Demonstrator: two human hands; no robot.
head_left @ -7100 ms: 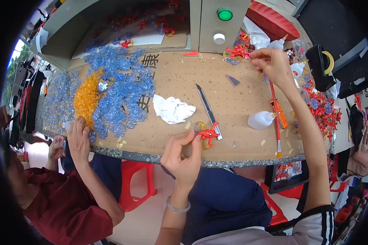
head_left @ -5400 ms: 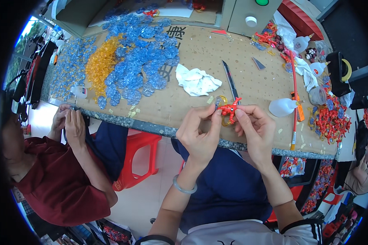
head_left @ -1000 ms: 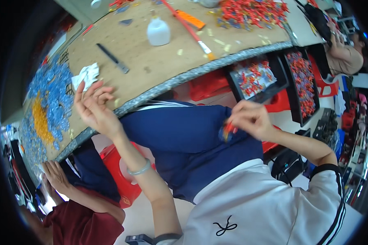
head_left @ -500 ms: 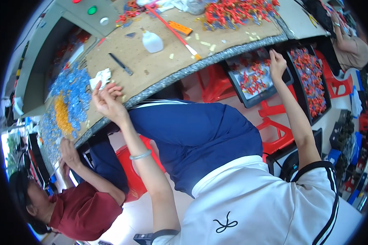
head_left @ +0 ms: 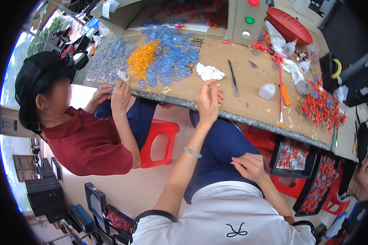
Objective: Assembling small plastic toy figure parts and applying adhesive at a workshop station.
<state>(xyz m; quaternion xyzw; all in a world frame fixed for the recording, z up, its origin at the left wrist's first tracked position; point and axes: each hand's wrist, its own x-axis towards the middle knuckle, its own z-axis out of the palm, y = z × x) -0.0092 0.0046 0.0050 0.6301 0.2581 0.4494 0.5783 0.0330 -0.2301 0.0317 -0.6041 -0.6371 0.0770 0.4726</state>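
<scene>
My left hand (head_left: 208, 103) is raised at the table's near edge, just below a crumpled white cloth (head_left: 210, 72). Its fingers are bent in and bunched; anything between them is too small or hidden to make out. Over my lap, my right hand (head_left: 250, 166) has its fingers folded, with thumb and forefinger close together. No object shows in it. Beyond my left hand lie a black-handled craft knife (head_left: 233, 77), a small white bottle (head_left: 267, 92) and a red-handled brush (head_left: 281, 98). Loose blue pieces (head_left: 173, 57) and amber pieces (head_left: 143, 59) form piles at the back left.
A co-worker in a dark red shirt (head_left: 90, 141) sits at left, holding small things. Red and clear pieces (head_left: 321, 108) are heaped at the table's right end. Below it stand a black tray (head_left: 292, 173) of red pieces and a longer tray (head_left: 319, 185). A red stool (head_left: 161, 139) is at left.
My right hand has come from the black tray back over my lap. The left hand stays near the table edge by the cloth. The view has turned toward the left.
</scene>
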